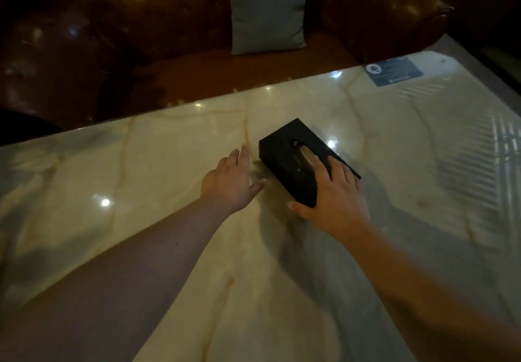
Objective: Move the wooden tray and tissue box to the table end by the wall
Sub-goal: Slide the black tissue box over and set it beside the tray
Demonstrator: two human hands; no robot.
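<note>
A black tissue box [293, 147] lies on the marble table [158, 147], its long side running diagonally, with a tissue showing in the top slot. My right hand [332, 195] rests over the box's near end, fingers spread across its top and thumb low beside the near corner. My left hand [229, 181] hovers flat just left of the box with fingers apart, holding nothing and not touching the box. No wooden tray is in view.
A brown leather sofa [112, 37] with a pale cushion [267, 9] runs along the table's far edge. A blue card [394, 71] lies at the far right corner of the table. Light stripes fall on the right side.
</note>
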